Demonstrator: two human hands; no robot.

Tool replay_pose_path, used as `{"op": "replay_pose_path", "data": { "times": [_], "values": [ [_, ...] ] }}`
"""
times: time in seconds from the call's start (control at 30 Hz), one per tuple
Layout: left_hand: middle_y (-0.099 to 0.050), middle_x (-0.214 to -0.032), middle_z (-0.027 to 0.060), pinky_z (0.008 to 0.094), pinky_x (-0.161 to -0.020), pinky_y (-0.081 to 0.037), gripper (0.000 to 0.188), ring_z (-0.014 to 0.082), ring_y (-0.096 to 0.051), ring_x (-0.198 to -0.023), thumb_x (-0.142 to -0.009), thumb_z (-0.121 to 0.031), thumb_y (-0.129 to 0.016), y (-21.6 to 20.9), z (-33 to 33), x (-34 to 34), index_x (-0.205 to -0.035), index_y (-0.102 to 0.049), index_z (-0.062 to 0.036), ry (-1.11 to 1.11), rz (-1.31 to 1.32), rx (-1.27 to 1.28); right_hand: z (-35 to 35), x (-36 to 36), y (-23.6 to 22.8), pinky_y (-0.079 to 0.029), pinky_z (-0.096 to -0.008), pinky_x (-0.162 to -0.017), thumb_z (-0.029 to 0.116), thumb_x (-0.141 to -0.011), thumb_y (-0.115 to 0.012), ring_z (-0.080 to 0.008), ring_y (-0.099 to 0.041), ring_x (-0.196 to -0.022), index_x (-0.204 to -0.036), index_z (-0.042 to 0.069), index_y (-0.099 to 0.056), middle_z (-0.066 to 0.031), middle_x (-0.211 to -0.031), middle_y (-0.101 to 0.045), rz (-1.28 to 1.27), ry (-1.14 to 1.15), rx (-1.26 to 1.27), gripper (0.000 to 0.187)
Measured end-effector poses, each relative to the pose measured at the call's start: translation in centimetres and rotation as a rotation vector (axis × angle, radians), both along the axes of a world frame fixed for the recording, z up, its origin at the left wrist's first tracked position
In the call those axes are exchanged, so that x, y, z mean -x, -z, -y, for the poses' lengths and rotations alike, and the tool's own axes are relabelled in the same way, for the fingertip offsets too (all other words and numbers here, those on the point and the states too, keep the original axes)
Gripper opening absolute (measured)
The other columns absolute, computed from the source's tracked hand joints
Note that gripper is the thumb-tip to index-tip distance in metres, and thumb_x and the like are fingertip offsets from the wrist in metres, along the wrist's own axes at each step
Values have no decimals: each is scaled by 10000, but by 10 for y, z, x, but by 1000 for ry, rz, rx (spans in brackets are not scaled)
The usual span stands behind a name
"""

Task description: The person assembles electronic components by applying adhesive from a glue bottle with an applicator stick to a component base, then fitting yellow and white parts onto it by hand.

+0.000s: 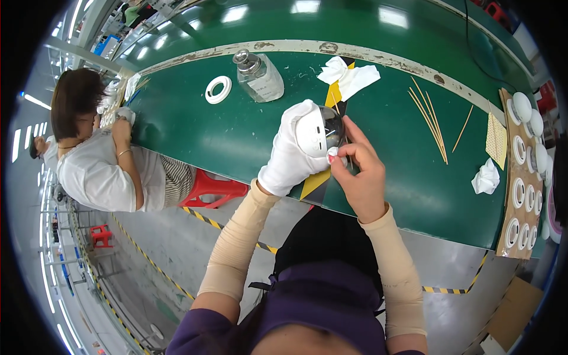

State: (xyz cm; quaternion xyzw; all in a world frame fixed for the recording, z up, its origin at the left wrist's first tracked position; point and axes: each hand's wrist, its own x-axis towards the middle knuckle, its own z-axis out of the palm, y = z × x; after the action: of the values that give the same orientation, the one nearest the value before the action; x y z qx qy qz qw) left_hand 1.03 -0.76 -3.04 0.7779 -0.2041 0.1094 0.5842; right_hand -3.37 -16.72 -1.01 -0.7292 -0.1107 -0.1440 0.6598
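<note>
clasping a domed device (310, 135), left grip (285, 154) clamped on it, right grip (361, 171) pinching white wad (332, 152)

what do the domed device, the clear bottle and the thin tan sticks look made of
Domed device: white shell probably plastic, smooth and matte; its dark dome glossy plastic or glass, going by the reflections.
Clear bottle: glass or rigid plastic, since it's transparent; its cap looks metallic from its shine.
Thin tan sticks: likely wood or bamboo, judging by colour.

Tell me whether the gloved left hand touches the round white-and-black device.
Touching: the head view shows the gloved left hand cupped against the device, no gap between.
</note>
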Motion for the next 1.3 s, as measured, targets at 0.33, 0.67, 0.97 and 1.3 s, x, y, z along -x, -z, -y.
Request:
{"op": "replay_pose_path", "data": {
  "times": [0.33,0.67,0.97,1.3],
  "values": [
    [-565,-1229,115,322,-947,-477,975,178,-574,-1089,-639,-174,-894,-23,3,-13,-1383,-278,-42,34,-134,61,-8,-23,-7,-480,-259,-873,-10,-852,-639,-146,-597,-1056,-890,-32,-583,-241,-1322,-547,-7,49,-65,72],
    [-523,-1263,112,336,-972,-471,952,183,-553,-1139,-636,-172,-898,-21,2,-2,-1369,-305,-40,36,-149,-63,6,-10,4,-476,-242,-849,-19,-891,-609,-181,-605,-1097,-922,-27,-574,-209,-1286,-586,-111,52,-168,48],
    [-537,-1245,112,330,-969,-466,942,192,-558,-1123,-601,-207,-904,-18,0,-5,-1352,-355,-64,110,-192,94,-2,-14,-8,-461,-245,-854,-1,-875,-624,-157,-598,-1063,-917,-6,-586,-191,-1302,-583,22,26,-14,56],
    [-560,-1227,114,331,-968,-467,964,196,-571,-1105,-588,-225,-911,-9,-5,-12,-1356,-351,-62,109,-73,9,1,-10,-5,-475,-278,-867,13,-816,-680,-159,-604,-1039,-834,2,-589,-230,-1360,-533,158,31,116,93]
  ]
}}
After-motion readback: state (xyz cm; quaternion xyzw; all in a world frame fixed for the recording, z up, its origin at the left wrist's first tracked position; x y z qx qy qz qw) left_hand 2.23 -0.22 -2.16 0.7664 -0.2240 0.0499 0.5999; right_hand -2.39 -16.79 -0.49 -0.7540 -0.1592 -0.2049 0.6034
